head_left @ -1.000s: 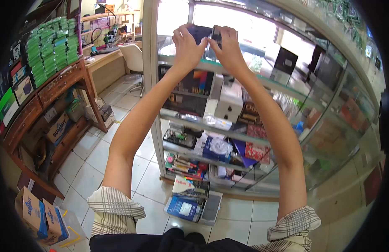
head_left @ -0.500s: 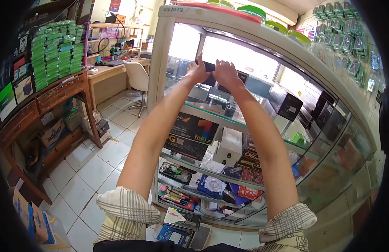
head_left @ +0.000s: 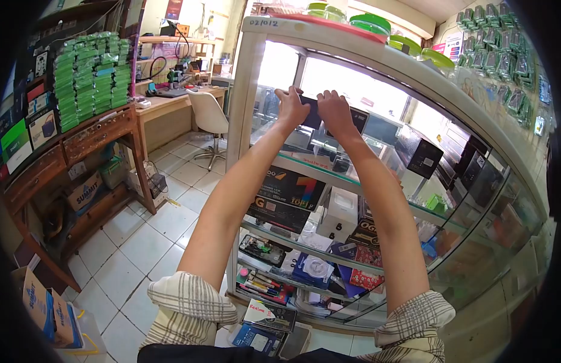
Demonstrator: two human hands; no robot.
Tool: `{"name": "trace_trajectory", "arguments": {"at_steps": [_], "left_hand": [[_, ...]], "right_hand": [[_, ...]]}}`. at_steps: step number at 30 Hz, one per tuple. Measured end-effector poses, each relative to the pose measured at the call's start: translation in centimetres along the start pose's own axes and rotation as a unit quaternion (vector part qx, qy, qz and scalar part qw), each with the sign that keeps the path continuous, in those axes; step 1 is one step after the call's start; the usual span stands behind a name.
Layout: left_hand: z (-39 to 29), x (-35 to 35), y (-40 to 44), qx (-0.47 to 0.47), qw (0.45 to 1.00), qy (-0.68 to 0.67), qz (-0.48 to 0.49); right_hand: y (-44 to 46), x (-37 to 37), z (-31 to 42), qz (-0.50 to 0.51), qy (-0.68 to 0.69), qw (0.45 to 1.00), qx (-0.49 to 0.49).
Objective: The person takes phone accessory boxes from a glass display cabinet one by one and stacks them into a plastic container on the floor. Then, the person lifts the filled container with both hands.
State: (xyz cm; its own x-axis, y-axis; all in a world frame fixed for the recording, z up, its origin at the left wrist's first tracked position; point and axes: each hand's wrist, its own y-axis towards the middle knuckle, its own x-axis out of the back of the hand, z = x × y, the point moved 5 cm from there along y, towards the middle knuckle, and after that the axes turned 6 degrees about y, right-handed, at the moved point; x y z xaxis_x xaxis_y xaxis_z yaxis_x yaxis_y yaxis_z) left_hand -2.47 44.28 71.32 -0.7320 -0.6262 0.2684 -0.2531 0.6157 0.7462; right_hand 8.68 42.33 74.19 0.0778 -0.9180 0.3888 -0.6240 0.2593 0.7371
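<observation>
Black box (head_left: 312,115) between outstretched hands (head_left: 292,111)

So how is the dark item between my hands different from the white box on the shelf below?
Colour: the dark item is nearly black; the white box is pale, with small dark marks on its front.
Handling: the dark item sits between the left hand and right hand; neither hand is at the white box.
Visibility: the hands partly cover the dark item, while more of the white box shows.
Both look straight-edged.
</observation>
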Motion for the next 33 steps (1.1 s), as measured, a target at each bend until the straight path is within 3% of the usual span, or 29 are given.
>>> {"name": "trace_trajectory", "arguments": {"at_steps": [5,7,8,10,13,15,17,19,23,25,27,28,29,30,31,33], "left_hand": [[-1.6,1.4,-2.2,-0.008,0.997,-0.06,-0.044],[-4.8,4.5,-6.2,0.018,0.976,-0.216,-0.015],[-5.3,5.1,-7.8,0.019,0.976,-0.216,-0.011],[-7.0,7.0,-11.4,-0.079,0.962,-0.259,-0.045],[-8.7,9.8,-17.3,-0.08,0.925,-0.367,-0.061],[-8.2,10.5,-20.3,-0.093,0.94,-0.321,-0.07],[-7.5,11.1,-23.6,0.008,0.915,-0.401,-0.048],[-6.6,11.2,-26.8,0.038,0.908,-0.416,-0.026],[-2.4,11.3,-35.9,0.127,0.868,-0.477,0.046],[-1.4,11.5,-41.4,0.198,0.842,-0.47,0.175],[1.5,11.3,-46.6,0.202,0.875,-0.421,0.126],[3.4,10.8,-49.4,0.24,0.877,-0.401,0.111],[5.1,10.6,-52.2,0.267,0.88,-0.381,0.092],[6.5,10.9,-54.3,0.225,0.92,-0.314,0.067],[8.3,10.7,-56.9,0.263,0.927,-0.262,0.056],[10.6,10.5,-60.9,0.241,0.955,-0.17,0.039]], "right_hand": [[-2.4,5.3,1.1,-0.023,0.053,0.998,-0.015],[-4.2,8.5,1.8,-0.039,0.077,0.996,-0.028],[-5.3,10.7,2.0,-0.059,0.115,0.99,-0.051],[-7.9,13.8,2.9,-0.072,0.154,0.982,-0.078],[-12.6,18.3,4.8,-0.14,0.195,0.969,-0.058],[-16.0,21.0,6.2,-0.172,0.228,0.956,-0.06],[-19.4,22.6,7.9,-0.184,0.266,0.942,-0.091],[-23.1,24.8,10.3,-0.212,0.253,0.942,-0.053],[-32.4,26.1,16.0,-0.216,0.294,0.928,-0.072],[-36.7,26.2,19.3,-0.178,0.316,0.927,-0.099],[-41.1,24.7,22.0,-0.104,0.402,0.884,-0.215],[-42.6,24.6,23.6,-0.098,0.403,0.882,-0.223],[-44.5,23.4,24.8,-0.044,0.475,0.817,-0.323],[-46.7,21.8,26.3,0.009,0.537,0.735,-0.415],[-48.9,20.5,27.8,0.013,0.539,0.732,-0.417],[-54.3,15.7,31.2,0.003,0.743,0.367,-0.56]]}}
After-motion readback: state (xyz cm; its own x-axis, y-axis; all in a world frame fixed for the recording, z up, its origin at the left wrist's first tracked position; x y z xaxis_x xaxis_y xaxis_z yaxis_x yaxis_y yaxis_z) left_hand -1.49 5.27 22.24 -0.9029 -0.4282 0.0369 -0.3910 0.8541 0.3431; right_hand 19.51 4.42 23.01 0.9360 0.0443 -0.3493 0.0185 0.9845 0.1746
